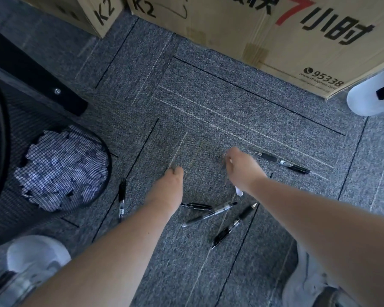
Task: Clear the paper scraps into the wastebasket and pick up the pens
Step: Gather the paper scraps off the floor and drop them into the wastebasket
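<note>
pens: 5, all black, on the carpet right of the wastebasket [53, 169] — [121, 199], [196, 206], [210, 214], [234, 226], [283, 162] | wastebasket: 1, mesh | paper scrap [239, 191]: 1 loose, white | cardboard boxes: 2 — [93, 12], [264, 34] | hands: 2 — [172, 180], [242, 167]

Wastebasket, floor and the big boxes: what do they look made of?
Wastebasket: black wire mesh, probably metal; white paper shows through the grid. Floor: grey carpet tiles, matte speckled pile with visible seams. Boxes: brown corrugated cardboard, printed and taped.
</note>
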